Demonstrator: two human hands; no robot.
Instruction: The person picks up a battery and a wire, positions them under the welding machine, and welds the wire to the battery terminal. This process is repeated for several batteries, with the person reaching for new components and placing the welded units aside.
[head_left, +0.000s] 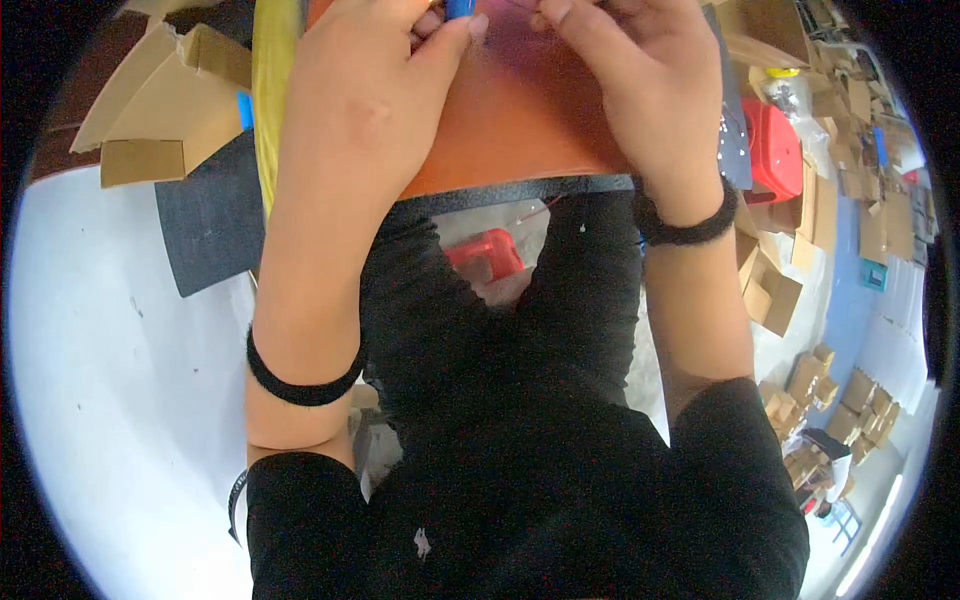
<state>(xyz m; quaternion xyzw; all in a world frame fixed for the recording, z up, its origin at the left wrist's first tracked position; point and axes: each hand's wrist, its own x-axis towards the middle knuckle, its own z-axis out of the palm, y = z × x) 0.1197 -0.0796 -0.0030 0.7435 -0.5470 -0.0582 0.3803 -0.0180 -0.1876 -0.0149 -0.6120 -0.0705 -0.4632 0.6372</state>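
At the top edge of the picture, my left hand (375, 95) is closed, its thumb pressed beside a small blue piece (460, 8) that is cut off by the frame. My right hand (655, 85) is closed too, thumb and finger pinched together a short way to the right of it. A thin dark line shows by those fingertips, too faint to name. Both hands are over an orange-brown tabletop (520, 130) with a dark front edge. Some fingers of each hand lie outside the picture.
Beside the table on the left are an open cardboard box (150, 90) and a dark grey panel (215, 215). A red stool (770, 150) stands at the right, with cardboard boxes (770, 290) beyond. Another red item (485, 255) lies under the table. Another person (830, 470) is far right.
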